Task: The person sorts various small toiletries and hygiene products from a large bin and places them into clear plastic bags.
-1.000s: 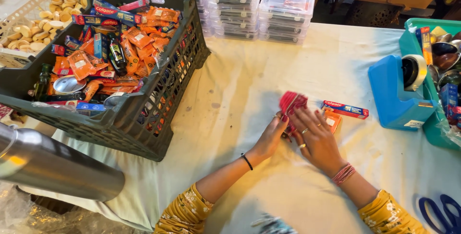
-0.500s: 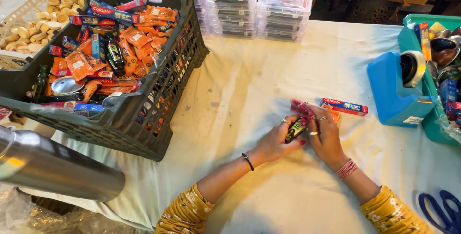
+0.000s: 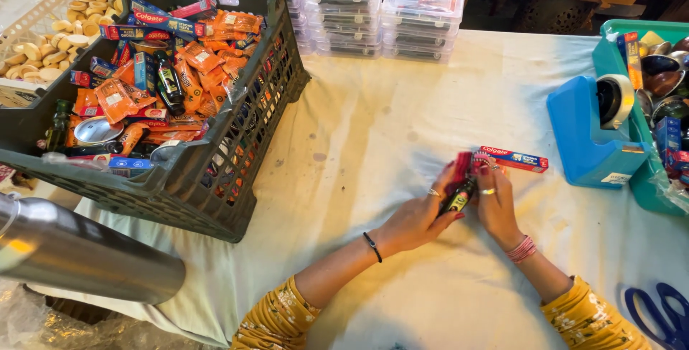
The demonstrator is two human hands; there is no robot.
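Your sleeves (image 3: 280,318) are mustard yellow with a pale floral print. The crate (image 3: 179,185) at the cloth's left edge is dark green, the tape dispenser (image 3: 581,142) near its right edge bright blue, the cloth (image 3: 387,113) off-white with faint stains.

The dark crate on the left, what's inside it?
The crate is heaped with orange sachets, toothpaste boxes, small dark bottles and a round tin. Whatever lies beneath that top layer is covered.

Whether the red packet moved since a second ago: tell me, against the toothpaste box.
Yes. The red packet has moved right, up to the left end of the toothpaste box, which stayed put beside the blue tape dispenser.
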